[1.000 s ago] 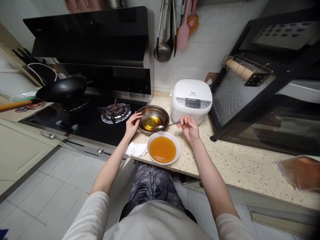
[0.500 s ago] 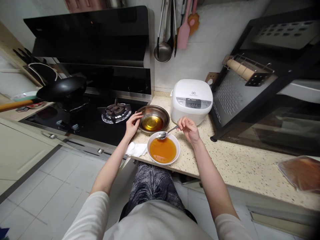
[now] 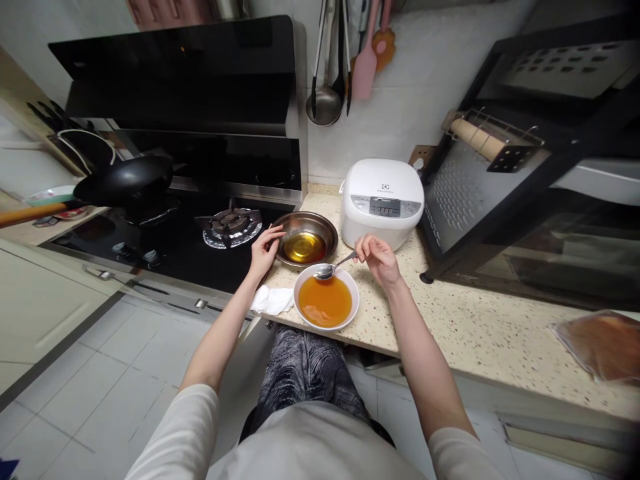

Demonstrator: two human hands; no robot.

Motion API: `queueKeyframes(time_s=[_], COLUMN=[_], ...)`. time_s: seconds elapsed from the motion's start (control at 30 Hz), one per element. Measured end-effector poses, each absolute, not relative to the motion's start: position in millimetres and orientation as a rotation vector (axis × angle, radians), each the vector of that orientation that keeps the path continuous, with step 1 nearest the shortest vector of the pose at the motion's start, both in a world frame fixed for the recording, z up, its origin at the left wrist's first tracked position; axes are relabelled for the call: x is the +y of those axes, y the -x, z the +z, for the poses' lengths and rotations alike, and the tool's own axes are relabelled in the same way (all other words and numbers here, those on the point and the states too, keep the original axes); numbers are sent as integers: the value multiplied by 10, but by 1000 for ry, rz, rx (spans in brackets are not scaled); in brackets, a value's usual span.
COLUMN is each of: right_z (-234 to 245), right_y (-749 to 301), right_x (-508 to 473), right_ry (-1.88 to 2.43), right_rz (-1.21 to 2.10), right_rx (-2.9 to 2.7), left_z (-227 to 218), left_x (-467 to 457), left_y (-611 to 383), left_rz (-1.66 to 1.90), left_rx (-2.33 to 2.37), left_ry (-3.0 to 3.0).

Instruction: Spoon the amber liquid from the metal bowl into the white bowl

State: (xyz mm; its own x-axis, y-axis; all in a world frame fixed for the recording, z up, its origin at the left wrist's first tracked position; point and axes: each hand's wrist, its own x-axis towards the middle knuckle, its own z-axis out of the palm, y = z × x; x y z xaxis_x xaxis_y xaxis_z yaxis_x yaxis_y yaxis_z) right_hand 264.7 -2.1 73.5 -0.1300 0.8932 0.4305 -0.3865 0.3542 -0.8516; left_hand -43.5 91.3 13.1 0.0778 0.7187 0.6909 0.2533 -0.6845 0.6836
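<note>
My right hand (image 3: 379, 258) pinches the handle end of a metal spoon (image 3: 325, 272). The spoon's bowl is low at the far inner edge of a white bowl (image 3: 355, 293); whether it dips into the liquid is hard to see. Orange-brown liquid (image 3: 325, 303) fills much of that bowl. Just behind it stands a wide stainless steel bowl (image 3: 327, 230) with clear golden liquid (image 3: 303, 248) at its bottom. At its left side my left hand (image 3: 265, 252) has its fingers over the rim and its thumb lower, apparently steadying it.
A crumpled white tissue (image 3: 273, 300) lies left of the white bowl. The rice cooker (image 3: 383, 200) stands behind on the speckled counter. To the left are a gas burner (image 3: 231, 223) and a black wok (image 3: 125, 180); at right, a dark rack (image 3: 465, 227) and a plastic-wrapped brown item (image 3: 603, 347).
The spoon's bowl has shifted very slightly at the white bowl's edge, and the liquid's surface shows a different glint. Both hands stay nearly in place.
</note>
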Motion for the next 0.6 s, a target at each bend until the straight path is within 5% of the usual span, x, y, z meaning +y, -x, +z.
queueKeyframes(time_s=[0.6], right_z=[667], right_y=[-2603], right_x=[89], right_ry=[611], right_rz=[1130], right_rx=[-1060], left_z=[150], left_x=[906], left_y=[427], left_rz=[1651], left_rx=[929], left_ry=[-1978])
